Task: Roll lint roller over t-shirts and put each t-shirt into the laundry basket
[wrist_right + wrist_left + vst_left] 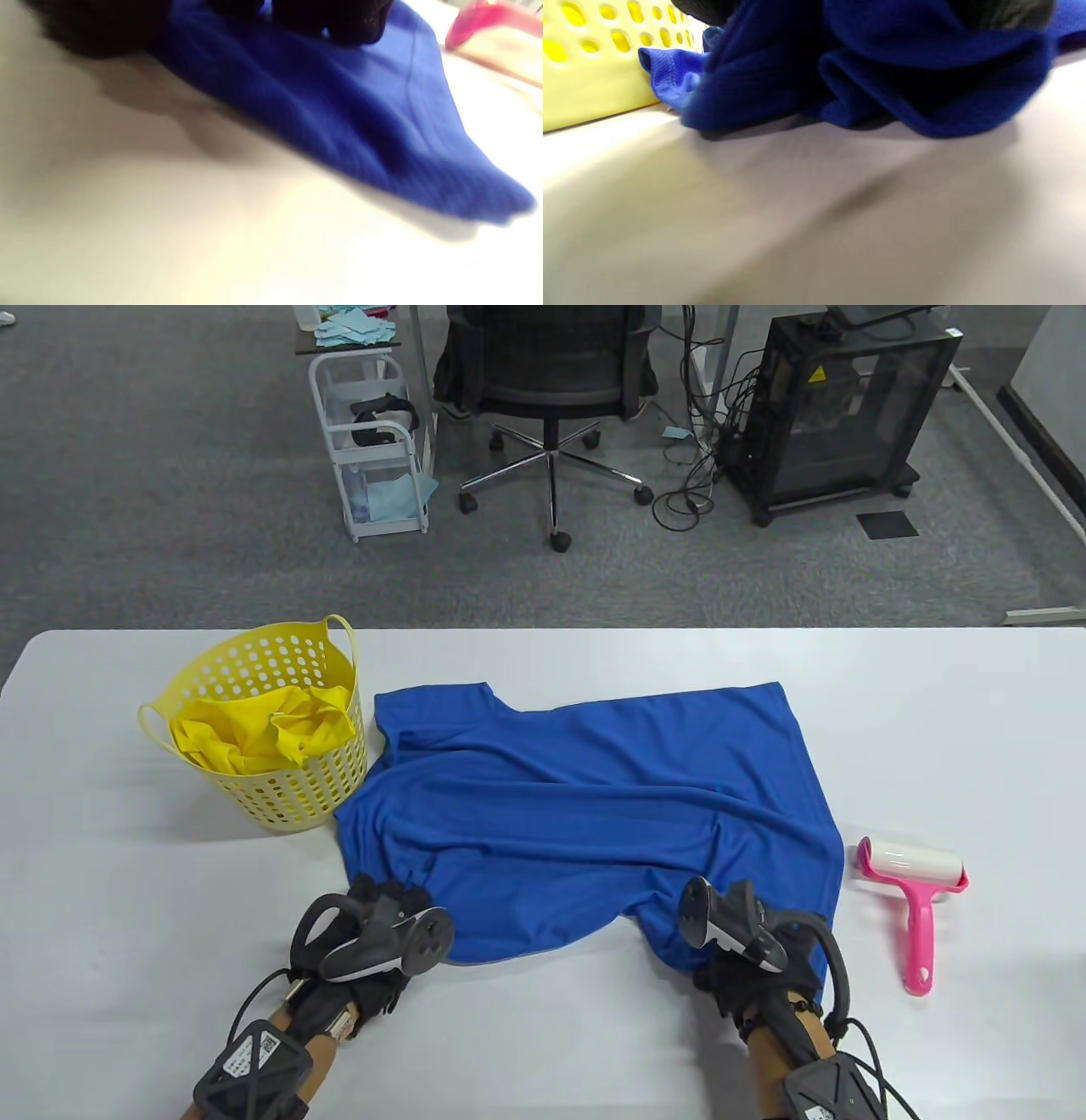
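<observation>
Blue t-shirt [585, 806] lies spread over the middle of the white table [127, 950], wrinkled, its far edge toward 12 o'clock and its near hem toward 6 o'clock, where we hold it. Our left hand [373, 937] sits at the shirt's 7 o'clock corner; the left wrist view shows blue cloth bunched and gathered under the dark glove, so we read the fingers as curled round a fold of it. Our right hand [751, 959] is at the 5 o'clock corner; the right wrist view shows gloved fingertips [352, 25] down on the cloth, but whether they pinch it or only press it we cannot tell. Laundry basket [271, 729], yellow and perforated, stands at 9 o'clock of the shirt, its wall just beside the shirt's left sleeve, possibly touching. Yellow t-shirt [263, 729] already lies inside it, so we judge one garment finished. Lint roller [912, 899], pink handle with white roll, rests on the table at 3 o'clock of the right hand, apart from the shirt's edge and held by neither hand. Status, as a judgement: blue shirt is not yet in the basket; whether it has been rolled cannot be read from these pictures. No other shirts are visible on the table, so this may be the last one. Remaining: roll if needed, then move the shirt toward 9 o'clock into the basket.
</observation>
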A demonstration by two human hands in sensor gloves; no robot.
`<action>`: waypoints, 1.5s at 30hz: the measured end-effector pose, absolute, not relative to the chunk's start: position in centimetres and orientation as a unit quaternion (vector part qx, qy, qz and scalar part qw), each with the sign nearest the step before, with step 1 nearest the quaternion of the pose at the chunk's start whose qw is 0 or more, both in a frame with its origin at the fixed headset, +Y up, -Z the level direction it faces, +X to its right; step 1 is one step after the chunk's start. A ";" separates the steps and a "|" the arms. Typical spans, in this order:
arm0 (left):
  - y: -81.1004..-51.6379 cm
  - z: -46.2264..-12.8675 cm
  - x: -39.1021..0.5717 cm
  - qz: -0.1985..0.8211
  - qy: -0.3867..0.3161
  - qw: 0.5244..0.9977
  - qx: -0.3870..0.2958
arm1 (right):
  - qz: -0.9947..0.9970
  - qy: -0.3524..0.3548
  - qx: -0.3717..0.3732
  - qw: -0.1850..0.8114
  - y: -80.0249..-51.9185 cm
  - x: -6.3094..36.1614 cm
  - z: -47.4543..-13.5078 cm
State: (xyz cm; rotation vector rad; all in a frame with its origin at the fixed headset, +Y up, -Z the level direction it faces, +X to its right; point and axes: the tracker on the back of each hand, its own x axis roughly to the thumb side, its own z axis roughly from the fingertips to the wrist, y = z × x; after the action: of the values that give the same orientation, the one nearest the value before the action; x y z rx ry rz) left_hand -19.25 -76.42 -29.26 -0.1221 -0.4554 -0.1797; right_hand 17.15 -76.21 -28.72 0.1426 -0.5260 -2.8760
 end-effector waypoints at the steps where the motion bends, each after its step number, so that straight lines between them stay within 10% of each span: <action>1: -75.8 -29.4 -19.7 -0.085 -0.224 0.969 -0.056 | -0.980 -0.162 0.049 0.109 -76.2 17.3 -28.8; 10: -72.4 -31.8 -27.4 0.418 -0.042 0.907 -0.008 | -0.976 -0.057 0.125 -0.171 -75.1 23.0 -29.5; 16: -72.1 -30.1 -23.8 0.073 -0.144 0.977 0.143 | -0.992 0.025 0.118 -0.032 -74.6 23.1 -29.3; 24: -77.5 -32.1 -20.3 -0.105 -0.156 0.973 -0.137 | -0.980 -0.154 0.110 -0.066 -74.9 23.7 -28.4; 31: -76.3 -32.7 -21.8 -0.023 -0.118 0.992 -0.029 | -0.967 -0.231 0.095 -0.041 -76.8 23.2 -28.8; 45: -70.3 -29.9 -27.6 0.344 -0.224 0.911 0.049 | -0.984 -0.037 0.071 -0.156 -71.8 25.2 -27.5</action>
State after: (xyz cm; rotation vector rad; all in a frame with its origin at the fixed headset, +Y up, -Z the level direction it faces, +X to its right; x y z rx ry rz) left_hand -27.58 -70.32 -29.89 0.1002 -0.4611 0.7094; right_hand 25.23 -71.75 -27.55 0.2497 -0.1287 -3.4443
